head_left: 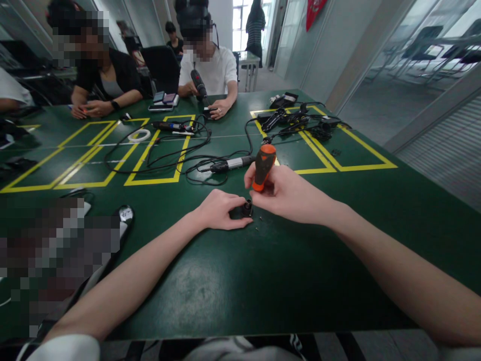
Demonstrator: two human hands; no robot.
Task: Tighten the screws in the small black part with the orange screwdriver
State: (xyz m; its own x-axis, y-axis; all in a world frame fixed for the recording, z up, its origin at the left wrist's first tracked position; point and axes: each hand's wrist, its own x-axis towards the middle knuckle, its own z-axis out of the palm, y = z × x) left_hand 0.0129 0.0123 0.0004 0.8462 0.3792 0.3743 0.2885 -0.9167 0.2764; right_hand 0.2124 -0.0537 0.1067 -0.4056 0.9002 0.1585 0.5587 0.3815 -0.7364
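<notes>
R hand [287,193]: closed on orange screwdriver [263,166], upright, tip down.
L hand [220,210]: fingers curled, pinning small black part [245,208] on green table [263,271], just below screwdriver.

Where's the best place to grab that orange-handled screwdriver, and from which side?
Probably the fat orange handle of the screwdriver, from the right, as the right hand does: it stands almost upright, tip down on the small black part under the left hand.
</notes>
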